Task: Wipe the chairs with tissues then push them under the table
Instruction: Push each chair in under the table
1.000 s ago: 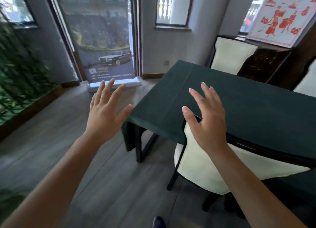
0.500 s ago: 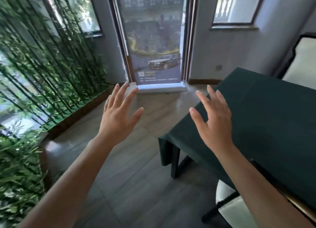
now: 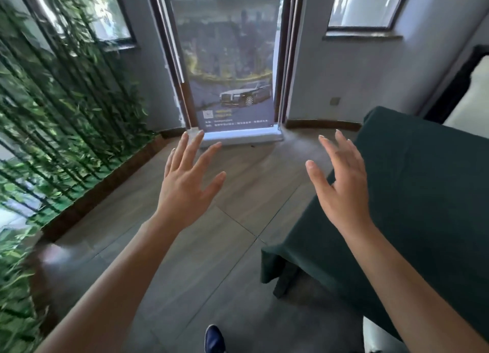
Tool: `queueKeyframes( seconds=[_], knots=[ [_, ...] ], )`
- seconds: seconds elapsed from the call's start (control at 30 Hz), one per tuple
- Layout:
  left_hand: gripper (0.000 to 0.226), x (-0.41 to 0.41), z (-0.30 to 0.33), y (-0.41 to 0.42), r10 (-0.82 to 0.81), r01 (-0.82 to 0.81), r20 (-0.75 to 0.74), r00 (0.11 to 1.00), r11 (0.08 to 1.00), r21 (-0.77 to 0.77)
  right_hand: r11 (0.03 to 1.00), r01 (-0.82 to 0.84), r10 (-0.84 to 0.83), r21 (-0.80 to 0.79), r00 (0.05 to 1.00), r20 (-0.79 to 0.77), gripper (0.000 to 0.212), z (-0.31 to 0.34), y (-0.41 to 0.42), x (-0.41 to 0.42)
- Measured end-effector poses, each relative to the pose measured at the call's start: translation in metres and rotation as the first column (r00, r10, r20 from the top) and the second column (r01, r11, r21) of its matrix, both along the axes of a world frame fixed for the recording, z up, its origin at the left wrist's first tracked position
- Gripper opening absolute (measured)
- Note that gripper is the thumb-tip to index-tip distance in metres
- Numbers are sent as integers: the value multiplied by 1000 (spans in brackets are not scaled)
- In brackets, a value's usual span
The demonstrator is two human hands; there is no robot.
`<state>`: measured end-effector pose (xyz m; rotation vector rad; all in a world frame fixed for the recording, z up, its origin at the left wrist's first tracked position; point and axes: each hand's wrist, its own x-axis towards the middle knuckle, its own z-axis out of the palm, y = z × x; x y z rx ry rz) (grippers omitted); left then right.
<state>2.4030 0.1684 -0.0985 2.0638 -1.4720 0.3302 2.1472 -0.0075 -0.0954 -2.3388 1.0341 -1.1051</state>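
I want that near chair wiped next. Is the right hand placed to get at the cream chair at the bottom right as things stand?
Probably, with a pull-back. The right hand is open, empty, raised over the table edge; the chair sits low beside its forearm, nothing between. No tissue shows.

bare floor (image 3: 232,236) ahead, table (image 3: 423,194) right, bamboo (image 3: 53,114) left

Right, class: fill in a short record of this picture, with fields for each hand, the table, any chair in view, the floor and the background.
left hand: raised, fingers spread, holding nothing
right hand: raised, fingers spread, holding nothing
table: on the right, covered by a dark green cloth
chair: pale back with dark frame, beyond the table at the right edge
tissues: none visible
floor: grey tiles
background: car poster between windows; bamboo on the left
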Motion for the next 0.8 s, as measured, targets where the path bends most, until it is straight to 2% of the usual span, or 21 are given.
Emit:
queueKeyframes(
  seconds=[0.17, 0.3, 0.37, 0.43, 0.5, 0.6, 0.67, 0.8],
  knots=[
    [60, 69, 14, -43, -151, 151, 49, 987, 988, 2, 993, 118, -117, -7, 993, 32, 58, 13, -19, 58],
    [59, 95, 12, -76, -230, 230, 12, 973, 973, -4, 980, 197, -197, 7, 980, 11, 58, 12, -30, 84],
    [57, 106, 7, -87, -274, 274, 16, 962, 962, -8, 980, 198, -198, -37, 980, -7, 57, 11, -33, 94],
    [56, 128, -2, -126, -340, 340, -16, 940, 940, -17, 961, 271, -273, -61, 962, -28, 57, 7, -57, 106],
    [56, 129, -2, -132, -325, 325, 15, 946, 945, -32, 951, 285, -295, -121, 953, -69, 57, 9, -58, 107],
    [57, 140, -4, -181, -375, 374, 1, 927, 925, -58, 894, 404, -436, -193, 884, -167, 58, 1, -102, 114],
    [58, 159, -2, -232, -403, 403, 9, 915, 915, -16, 876, 454, -477, -162, 865, -155, 60, -5, -146, 130],
    [58, 188, 11, -284, -404, 405, 36, 914, 914, 1, 873, 471, -485, -124, 863, -140, 61, -4, -190, 155]
  ],
)
